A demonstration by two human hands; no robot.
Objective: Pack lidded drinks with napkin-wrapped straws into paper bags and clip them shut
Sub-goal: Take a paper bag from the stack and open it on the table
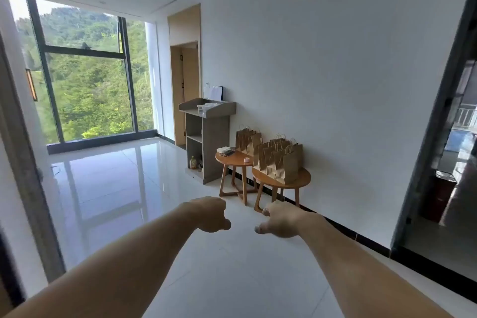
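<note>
Several brown paper bags [282,162] stand upright on the nearer round wooden table [304,180], and more bags [247,139] stand at the back of the farther round table [229,161]. That farther table also carries a stack of white napkins [224,150] and a small pink object [246,160]. Clear lidded cups [206,107] sit on top of a grey stand [209,142]. Both my arms reach out ahead, well short of the tables. My left hand [211,214] is curled into a fist and holds nothing. My right hand [280,219] droops with loosely curled fingers, also holding nothing.
Glossy white floor tiles [124,188] stretch between me and the tables. A large window [87,80] fills the far left, and a dark-framed doorway [438,137] opens on the right. A bottle [193,162] stands on the grey stand's bottom shelf.
</note>
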